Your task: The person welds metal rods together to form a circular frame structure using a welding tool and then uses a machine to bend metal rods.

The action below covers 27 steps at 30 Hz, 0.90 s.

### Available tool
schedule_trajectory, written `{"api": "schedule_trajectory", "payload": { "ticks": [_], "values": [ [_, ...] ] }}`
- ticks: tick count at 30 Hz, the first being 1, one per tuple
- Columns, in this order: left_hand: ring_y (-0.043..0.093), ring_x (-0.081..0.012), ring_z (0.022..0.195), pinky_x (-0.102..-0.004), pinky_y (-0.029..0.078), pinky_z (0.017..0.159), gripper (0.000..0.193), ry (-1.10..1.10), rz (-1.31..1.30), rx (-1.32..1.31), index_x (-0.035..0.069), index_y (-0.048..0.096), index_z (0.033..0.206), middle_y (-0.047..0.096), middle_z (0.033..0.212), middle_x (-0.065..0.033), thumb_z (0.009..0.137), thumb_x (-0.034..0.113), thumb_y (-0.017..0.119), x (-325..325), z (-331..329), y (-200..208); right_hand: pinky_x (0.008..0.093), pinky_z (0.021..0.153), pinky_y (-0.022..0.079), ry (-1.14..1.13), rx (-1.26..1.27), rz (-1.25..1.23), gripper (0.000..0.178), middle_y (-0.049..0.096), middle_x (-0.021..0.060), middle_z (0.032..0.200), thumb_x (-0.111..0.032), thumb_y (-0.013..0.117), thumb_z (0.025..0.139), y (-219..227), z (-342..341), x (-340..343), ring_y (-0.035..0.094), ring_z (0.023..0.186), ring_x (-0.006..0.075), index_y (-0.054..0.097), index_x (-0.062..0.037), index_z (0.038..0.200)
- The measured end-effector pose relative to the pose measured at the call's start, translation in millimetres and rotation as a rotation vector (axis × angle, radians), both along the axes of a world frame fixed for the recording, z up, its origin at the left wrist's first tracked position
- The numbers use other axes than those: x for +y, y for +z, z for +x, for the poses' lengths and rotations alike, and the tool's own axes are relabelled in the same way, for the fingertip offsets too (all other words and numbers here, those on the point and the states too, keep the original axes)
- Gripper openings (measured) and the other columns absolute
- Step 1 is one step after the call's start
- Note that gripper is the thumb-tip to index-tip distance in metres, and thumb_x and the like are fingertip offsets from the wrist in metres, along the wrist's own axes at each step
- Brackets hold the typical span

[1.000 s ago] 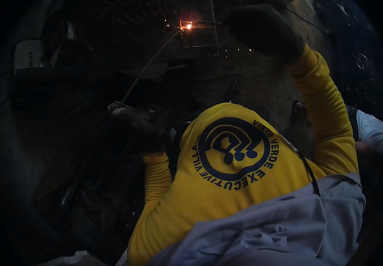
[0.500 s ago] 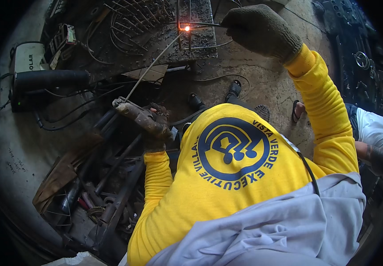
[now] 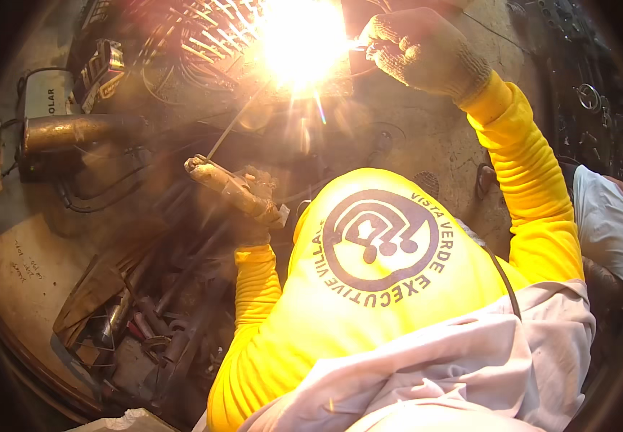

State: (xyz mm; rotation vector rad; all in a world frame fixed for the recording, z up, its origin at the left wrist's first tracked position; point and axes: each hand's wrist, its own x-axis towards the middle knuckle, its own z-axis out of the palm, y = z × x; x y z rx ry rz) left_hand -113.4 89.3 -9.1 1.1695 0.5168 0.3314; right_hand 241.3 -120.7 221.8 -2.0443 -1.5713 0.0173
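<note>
My left hand [image 3: 262,210] is closed around a welding electrode holder [image 3: 214,175]. From the holder a thin welding rod [image 3: 232,129] slants up and right into a blinding white arc [image 3: 303,43] over the workbench [image 3: 337,88]. The glare hides the rod's tip and the metal bars being joined. At the right of the arc my right hand [image 3: 427,56], in a knitted work glove, has its fingers pinched on a thin metal bar [image 3: 359,45]. Only a short end of that bar shows beside the glove.
Pronged metalwork [image 3: 214,36] lies on the bench left of the arc. A pale box-shaped machine [image 3: 48,97] and a dark cylinder [image 3: 81,132] stand at the left. Scrap metal [image 3: 157,324] is heaped lower left. Another person [image 3: 607,216] is close by at the right.
The small orange glow at the joint has become a bright arc, throwing warm light over everything. Both hands stay almost where they were. The other person's arm at the right has shifted slightly.
</note>
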Motion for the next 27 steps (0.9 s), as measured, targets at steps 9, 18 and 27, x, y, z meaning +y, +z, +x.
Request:
{"api": "schedule_trajectory", "payload": {
  "ticks": [9, 18, 27],
  "values": [
    [0.063, -0.0176, 0.099, -0.0314, 0.052, 0.085, 0.021, -0.027, -0.903, -0.358, 0.011, 0.063, 0.114, 0.063, 0.106, -0.0052, 0.102, 0.026, 0.055, 0, 6, 36, 0.0430, 0.065, 0.054, 0.002, 0.003, -0.055, 0.010, 0.067, 0.0177, 0.076, -0.014, 0.068, 0.084, 1, 5, -2, 0.065, 0.068, 0.0372, 0.071, -0.0049, 0.087],
    [0.063, -0.0158, 0.100, -0.0329, 0.052, 0.086, 0.021, 0.096, -1.974, -0.570, 0.011, 0.065, 0.112, 0.066, 0.107, -0.0047, 0.103, 0.027, 0.054, 0, -16, 17, 0.0411, 0.066, 0.055, -0.017, -0.142, -0.117, 0.013, 0.068, 0.0175, 0.080, -0.016, 0.068, 0.084, 6, 0, -9, 0.068, 0.071, 0.0342, 0.070, -0.0061, 0.093],
    [0.057, -0.0210, 0.096, -0.0371, 0.048, 0.091, 0.016, 0.016, -0.808, -0.456, 0.015, 0.063, 0.113, 0.060, 0.115, -0.0038, 0.099, 0.018, 0.058, -1, 3, 42, 0.0357, 0.069, 0.058, -0.087, 0.099, 0.004, 0.013, 0.072, 0.0130, 0.084, -0.017, 0.068, 0.091, -6, -4, -47, 0.071, 0.072, 0.0299, 0.072, -0.0068, 0.099]
  ]
}}
